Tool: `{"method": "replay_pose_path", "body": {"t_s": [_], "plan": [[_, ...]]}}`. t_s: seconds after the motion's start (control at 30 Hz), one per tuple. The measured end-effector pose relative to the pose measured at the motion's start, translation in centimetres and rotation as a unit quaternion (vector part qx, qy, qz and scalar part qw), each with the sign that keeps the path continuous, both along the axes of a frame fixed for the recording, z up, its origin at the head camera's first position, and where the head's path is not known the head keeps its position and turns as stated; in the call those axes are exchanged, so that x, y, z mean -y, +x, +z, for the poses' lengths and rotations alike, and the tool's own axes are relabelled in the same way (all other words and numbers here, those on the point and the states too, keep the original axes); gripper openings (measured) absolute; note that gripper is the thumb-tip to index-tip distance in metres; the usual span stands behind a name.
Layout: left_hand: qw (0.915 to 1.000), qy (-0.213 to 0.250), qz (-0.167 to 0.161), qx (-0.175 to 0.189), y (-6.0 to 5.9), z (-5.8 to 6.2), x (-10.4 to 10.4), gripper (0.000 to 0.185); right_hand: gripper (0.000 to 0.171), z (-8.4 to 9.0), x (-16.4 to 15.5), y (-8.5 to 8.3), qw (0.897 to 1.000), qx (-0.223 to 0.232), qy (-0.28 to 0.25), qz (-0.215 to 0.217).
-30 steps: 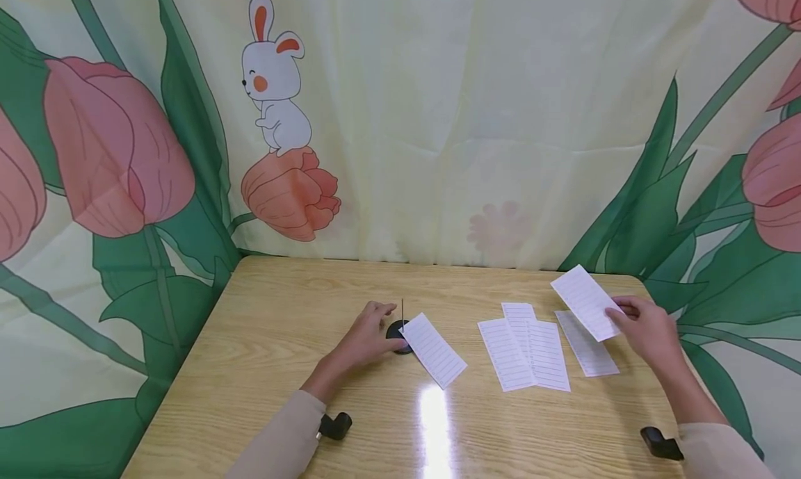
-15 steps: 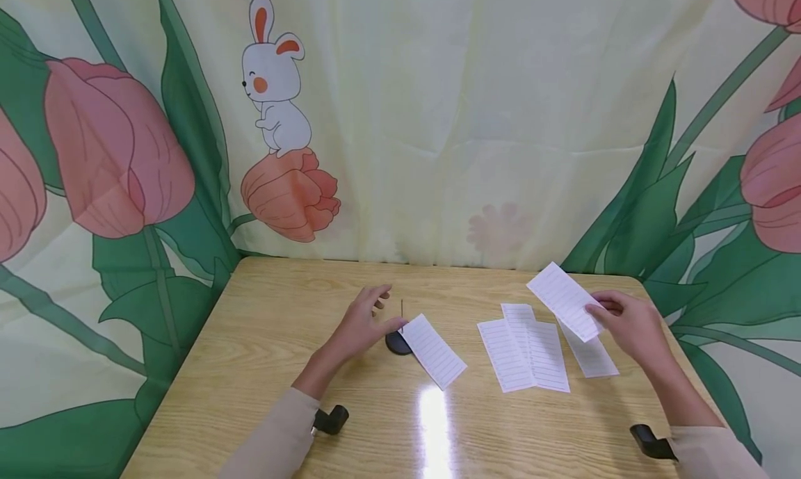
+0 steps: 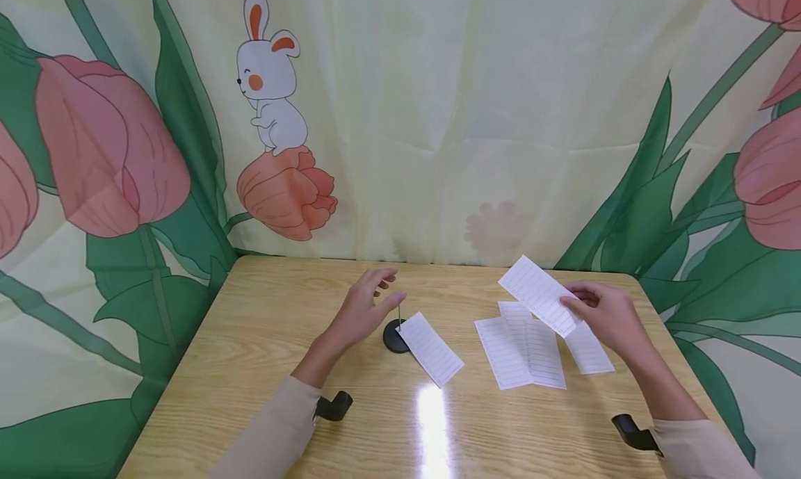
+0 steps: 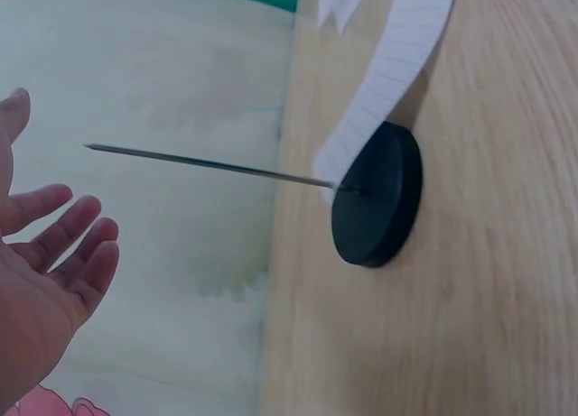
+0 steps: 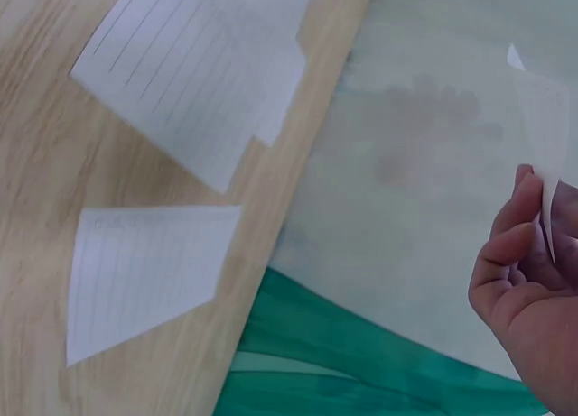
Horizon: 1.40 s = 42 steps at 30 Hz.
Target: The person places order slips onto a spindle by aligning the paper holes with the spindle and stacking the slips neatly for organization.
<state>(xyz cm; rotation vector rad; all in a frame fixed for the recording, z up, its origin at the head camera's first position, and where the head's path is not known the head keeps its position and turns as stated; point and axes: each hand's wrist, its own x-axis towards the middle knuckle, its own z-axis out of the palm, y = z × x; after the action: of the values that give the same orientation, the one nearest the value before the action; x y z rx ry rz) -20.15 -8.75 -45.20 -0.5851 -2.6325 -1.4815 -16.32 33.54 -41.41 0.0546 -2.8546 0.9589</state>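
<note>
Right hand (image 3: 603, 318) raised over the right part of the light wooden surface (image 3: 263, 340), grip pinched on the near end of a white lined paper slip (image 3: 539, 295), thumb and fingertips closed on it, slip lifted clear of the wood and slanting up and away to the left. Seen from the right wrist as a thin white edge (image 5: 545, 136) clamped between curled fingers (image 5: 506, 254).

Directly below and just left of that hand, loose white lined slips (image 3: 522, 350) lying flat on the wood, overlapping one another; one more flat slip (image 3: 588, 350) partly under the right hand.

Left hand (image 3: 363, 311) hovering near the middle of the surface, grip wide and empty, fingers relaxed and spread, close beside the thin upright metal spike (image 3: 399, 313) but, from the left wrist view, not touching it (image 4: 208, 166). Spike standing in a round black base (image 3: 394, 338), flat on the wood. Another white lined slip (image 3: 430, 349) impaled at its far end at the foot of the spike, lying out to the right and toward the near edge, resting against the black disc (image 4: 377, 195).

Beige sleeves on both forearms. Behind the surface, a hanging cloth backdrop (image 3: 438, 117) printed with pink tulips, green leaves and a white rabbit (image 3: 270, 83).
</note>
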Motion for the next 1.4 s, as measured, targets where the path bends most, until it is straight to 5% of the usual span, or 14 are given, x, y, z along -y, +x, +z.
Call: {"method": "replay_pose_path", "body": {"t_s": [0.53, 0.93, 1.4], "plan": [[0.9987, -0.005, -0.037, -0.034, -0.9, 2.9, -2.1, 0.033, 0.029, 1.0, 4.2, -0.4, 0.998, -0.007, -0.022, 0.066], [0.9978, 0.003, -0.065, -0.005, -0.8, 4.5, -4.2, 0.029, 0.025, 2.2, 6.8, -0.6, 0.995, -0.024, -0.030, 0.090], [0.9971, 0.045, -0.045, 0.041, -0.8, 4.7, -5.0, 0.016, 0.020, 2.3, 9.3, -0.9, 0.990, -0.033, -0.066, 0.116]]}}
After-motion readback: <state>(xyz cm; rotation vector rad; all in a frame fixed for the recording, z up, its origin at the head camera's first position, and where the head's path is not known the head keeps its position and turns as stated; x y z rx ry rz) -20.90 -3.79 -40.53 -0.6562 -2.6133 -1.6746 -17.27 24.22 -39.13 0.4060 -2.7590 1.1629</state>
